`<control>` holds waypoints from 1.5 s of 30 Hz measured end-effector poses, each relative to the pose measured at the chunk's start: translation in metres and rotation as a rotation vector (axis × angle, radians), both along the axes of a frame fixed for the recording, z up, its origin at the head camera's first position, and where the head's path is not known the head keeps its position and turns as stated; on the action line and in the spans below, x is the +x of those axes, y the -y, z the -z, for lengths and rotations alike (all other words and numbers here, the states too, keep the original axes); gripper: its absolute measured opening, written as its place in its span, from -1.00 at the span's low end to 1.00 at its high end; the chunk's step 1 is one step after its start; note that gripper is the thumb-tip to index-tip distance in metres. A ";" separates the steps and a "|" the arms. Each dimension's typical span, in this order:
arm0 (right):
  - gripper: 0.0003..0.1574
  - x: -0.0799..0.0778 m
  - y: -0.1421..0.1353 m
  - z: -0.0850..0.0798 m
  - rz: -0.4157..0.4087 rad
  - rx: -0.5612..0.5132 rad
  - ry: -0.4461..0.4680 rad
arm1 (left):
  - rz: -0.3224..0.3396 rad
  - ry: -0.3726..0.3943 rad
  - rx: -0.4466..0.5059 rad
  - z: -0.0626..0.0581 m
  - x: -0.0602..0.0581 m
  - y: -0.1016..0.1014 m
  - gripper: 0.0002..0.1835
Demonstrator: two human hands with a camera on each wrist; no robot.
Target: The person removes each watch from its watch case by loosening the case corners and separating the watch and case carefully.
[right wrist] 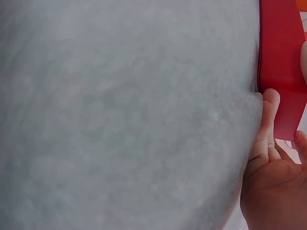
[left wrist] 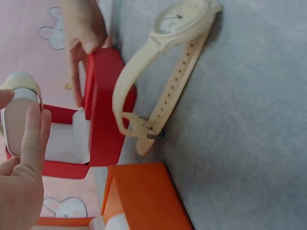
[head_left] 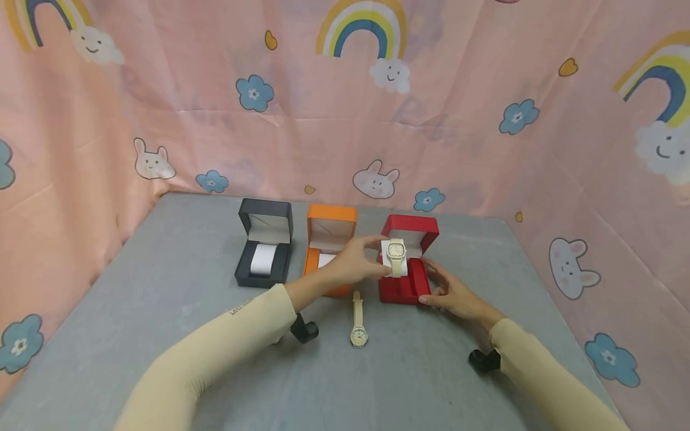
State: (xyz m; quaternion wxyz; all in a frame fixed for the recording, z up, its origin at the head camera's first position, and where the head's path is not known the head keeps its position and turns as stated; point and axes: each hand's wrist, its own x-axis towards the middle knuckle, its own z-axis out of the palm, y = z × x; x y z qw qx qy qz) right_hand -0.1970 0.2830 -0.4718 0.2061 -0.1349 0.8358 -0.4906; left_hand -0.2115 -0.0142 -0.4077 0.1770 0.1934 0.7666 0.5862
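Between the thumb and fingers of my left hand [head_left: 353, 261] is a white watch cushion [head_left: 385, 257], with a cream square-faced watch [head_left: 396, 249] strapped round it. It is raised over the open red watch box [head_left: 396, 294]; the left wrist view shows the cushion's rounded end [left wrist: 19, 127]. My right hand [head_left: 458, 297] grips the red box at its right side, thumb near the front corner and fingers farther back. In the right wrist view those fingers [right wrist: 269, 108] lie against the red wall. A second cream watch [head_left: 358, 336], round-faced and buckled at the strap, lies on the table nearer me.
An orange watch box [head_left: 331, 214] stands open left of the red one, partly behind my left forearm, with a white cushion [head_left: 326, 259] inside. Farther left is an open dark grey box [head_left: 245, 279] holding a white cushion [head_left: 263, 259]. A pink patterned curtain [head_left: 302, 143] encloses the grey table [head_left: 178, 251].
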 end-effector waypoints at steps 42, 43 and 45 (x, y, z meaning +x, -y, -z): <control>0.17 0.000 -0.002 -0.011 -0.013 0.001 0.023 | -0.089 0.074 0.039 0.000 0.022 0.097 -0.17; 0.17 0.000 -0.002 -0.012 -0.010 0.008 0.020 | -0.087 0.071 0.037 0.000 0.023 0.098 -0.17; 0.17 0.002 -0.002 -0.013 -0.006 0.018 0.018 | -0.078 0.068 0.039 0.001 0.025 0.101 -0.18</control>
